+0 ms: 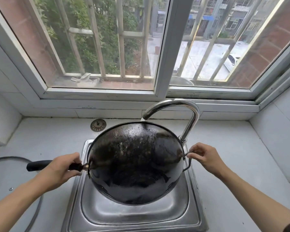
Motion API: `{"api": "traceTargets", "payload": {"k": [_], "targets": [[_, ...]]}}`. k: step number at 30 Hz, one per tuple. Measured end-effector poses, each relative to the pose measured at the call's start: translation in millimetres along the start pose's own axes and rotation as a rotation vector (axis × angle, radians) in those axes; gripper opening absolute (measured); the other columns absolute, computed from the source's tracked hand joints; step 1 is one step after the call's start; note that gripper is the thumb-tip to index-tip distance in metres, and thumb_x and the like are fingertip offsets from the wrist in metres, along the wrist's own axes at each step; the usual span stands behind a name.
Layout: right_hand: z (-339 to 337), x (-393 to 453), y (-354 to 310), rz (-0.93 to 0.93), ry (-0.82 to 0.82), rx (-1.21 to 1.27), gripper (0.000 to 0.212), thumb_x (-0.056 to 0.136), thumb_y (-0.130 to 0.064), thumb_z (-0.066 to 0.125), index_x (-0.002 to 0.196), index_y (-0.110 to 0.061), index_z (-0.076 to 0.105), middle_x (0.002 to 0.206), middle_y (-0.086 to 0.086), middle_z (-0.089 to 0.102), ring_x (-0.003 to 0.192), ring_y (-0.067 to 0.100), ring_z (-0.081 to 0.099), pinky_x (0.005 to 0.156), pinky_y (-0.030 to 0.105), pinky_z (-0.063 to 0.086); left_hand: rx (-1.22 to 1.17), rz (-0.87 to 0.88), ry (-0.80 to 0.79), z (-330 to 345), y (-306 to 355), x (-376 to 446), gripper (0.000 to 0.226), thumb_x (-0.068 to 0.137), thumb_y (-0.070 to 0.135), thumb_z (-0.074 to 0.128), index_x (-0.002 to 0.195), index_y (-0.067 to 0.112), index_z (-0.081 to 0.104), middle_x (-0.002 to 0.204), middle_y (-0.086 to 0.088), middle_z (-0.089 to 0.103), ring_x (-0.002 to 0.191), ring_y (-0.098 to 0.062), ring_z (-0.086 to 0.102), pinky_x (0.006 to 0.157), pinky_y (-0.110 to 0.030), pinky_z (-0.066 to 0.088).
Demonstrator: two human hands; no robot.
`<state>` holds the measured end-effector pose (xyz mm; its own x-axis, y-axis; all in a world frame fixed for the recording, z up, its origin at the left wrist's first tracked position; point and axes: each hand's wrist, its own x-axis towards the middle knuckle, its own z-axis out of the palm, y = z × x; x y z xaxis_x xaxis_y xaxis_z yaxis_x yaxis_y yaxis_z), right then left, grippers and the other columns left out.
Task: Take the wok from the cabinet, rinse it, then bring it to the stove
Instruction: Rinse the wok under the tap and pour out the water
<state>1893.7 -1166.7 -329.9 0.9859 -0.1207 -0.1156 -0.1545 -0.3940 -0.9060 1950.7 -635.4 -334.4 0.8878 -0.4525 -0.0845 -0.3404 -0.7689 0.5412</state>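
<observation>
A black wok [134, 163] is held over the steel sink [136, 216], tilted so its dark, wet outer side faces me. My left hand [60, 169] grips the wok's long black handle at the left. My right hand [206, 156] pinches the small wire loop handle on the wok's right side. The curved chrome faucet [179, 106] arches over the wok's far rim, and a thin stream of water runs from its spout onto the rim.
A round metal sink strainer [98, 125] lies on the white counter behind the sink. A glass lid [12, 181] rests on the counter at the left. A barred window fills the wall behind the sink, with tiled walls on both sides.
</observation>
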Motion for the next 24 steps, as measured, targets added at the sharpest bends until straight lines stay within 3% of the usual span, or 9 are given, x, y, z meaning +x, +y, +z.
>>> {"api": "traceTargets", "payload": {"k": [3, 6, 7, 10, 11, 15, 18, 22, 24], "targets": [[4.1, -2.7, 11.6, 0.021, 0.02, 0.023, 0.045, 0.058, -0.044, 0.082, 0.081, -0.008, 0.066, 0.076, 0.007, 0.074, 0.075, 0.021, 0.072, 0.071, 0.019, 0.053, 0.037, 0.008, 0.019, -0.1, 0.2, 4.7, 0.042, 0.069, 0.02, 0.084, 0.079, 0.035, 0.047, 0.073, 0.011, 0.059, 0.069, -0.009, 0.056, 0.061, -0.027, 0.046], [7.3, -3.2, 19.9, 0.058, 0.01, 0.051, 0.026, 0.07, -0.025, 0.082, 0.082, -0.008, 0.066, 0.076, 0.007, 0.074, 0.077, 0.022, 0.071, 0.072, 0.02, 0.051, 0.061, 0.033, 0.054, -0.1, 0.6, 9.5, 0.042, 0.07, 0.019, 0.083, 0.085, 0.034, 0.047, 0.082, 0.012, 0.059, 0.076, -0.01, 0.057, 0.066, -0.033, 0.048], [8.2, -2.9, 20.5, 0.061, 0.015, 0.06, 0.028, 0.07, -0.028, 0.082, 0.082, -0.009, 0.066, 0.077, 0.007, 0.074, 0.077, 0.021, 0.071, 0.072, 0.02, 0.051, 0.062, 0.044, 0.061, -0.7, 1.2, 11.7, 0.042, 0.07, 0.018, 0.083, 0.087, 0.033, 0.047, 0.084, 0.012, 0.058, 0.077, -0.011, 0.057, 0.067, -0.035, 0.049], [10.7, -1.8, 22.6, 0.044, 0.041, 0.082, 0.065, 0.053, -0.068, 0.079, 0.083, -0.012, 0.066, 0.079, 0.007, 0.074, 0.077, 0.015, 0.07, 0.071, 0.015, 0.05, 0.06, 0.076, 0.04, -3.7, 3.7, 18.7, 0.043, 0.072, 0.016, 0.082, 0.087, 0.031, 0.044, 0.089, 0.013, 0.051, 0.077, -0.012, 0.056, 0.067, -0.037, 0.049], [10.9, -1.9, 22.4, 0.047, 0.058, 0.073, 0.069, 0.051, -0.073, 0.077, 0.083, -0.013, 0.066, 0.079, 0.007, 0.074, 0.077, 0.015, 0.07, 0.071, 0.014, 0.05, 0.061, 0.08, 0.034, -4.5, 4.0, 20.7, 0.043, 0.072, 0.016, 0.081, 0.086, 0.031, 0.044, 0.09, 0.013, 0.05, 0.077, -0.012, 0.056, 0.067, -0.037, 0.049], [12.0, -2.9, 31.5, 0.095, 0.066, 0.054, 0.019, 0.075, -0.03, 0.08, 0.082, -0.019, 0.066, 0.079, 0.006, 0.074, 0.083, 0.027, 0.07, 0.076, 0.022, 0.053, 0.059, 0.089, 0.028, -6.7, 3.7, 26.4, 0.04, 0.073, 0.019, 0.081, 0.086, 0.032, 0.045, 0.087, 0.014, 0.05, 0.076, -0.011, 0.055, 0.066, -0.036, 0.049], [10.0, -9.4, 39.1, 0.104, 0.077, 0.031, 0.034, 0.067, -0.053, 0.079, 0.08, -0.024, 0.067, 0.079, 0.004, 0.074, 0.08, 0.022, 0.07, 0.078, 0.026, 0.054, 0.058, 0.109, 0.015, -6.8, 8.6, 32.2, 0.037, 0.075, 0.021, 0.08, 0.086, 0.032, 0.046, 0.085, 0.014, 0.051, 0.075, -0.011, 0.054, 0.066, -0.037, 0.048], [5.9, -15.3, 44.9, 0.144, 0.087, -0.013, 0.009, 0.082, -0.017, 0.075, 0.083, -0.014, 0.067, 0.078, 0.003, 0.074, 0.084, 0.025, 0.07, 0.08, 0.03, 0.055, 0.063, 0.124, 0.003, -5.1, 13.6, 40.1, 0.036, 0.075, 0.022, 0.08, 0.088, 0.032, 0.048, 0.087, 0.015, 0.051, 0.077, -0.011, 0.055, 0.068, -0.035, 0.048], [5.0, -18.8, 42.4, 0.152, 0.094, -0.017, 0.015, 0.08, -0.025, 0.077, 0.083, -0.015, 0.066, 0.078, 0.003, 0.074, 0.082, 0.023, 0.071, 0.079, 0.029, 0.055, 0.076, 0.135, -0.001, -4.3, 15.1, 43.1, 0.037, 0.074, 0.022, 0.081, 0.089, 0.032, 0.048, 0.087, 0.015, 0.052, 0.077, -0.011, 0.055, 0.068, -0.035, 0.049]]}}
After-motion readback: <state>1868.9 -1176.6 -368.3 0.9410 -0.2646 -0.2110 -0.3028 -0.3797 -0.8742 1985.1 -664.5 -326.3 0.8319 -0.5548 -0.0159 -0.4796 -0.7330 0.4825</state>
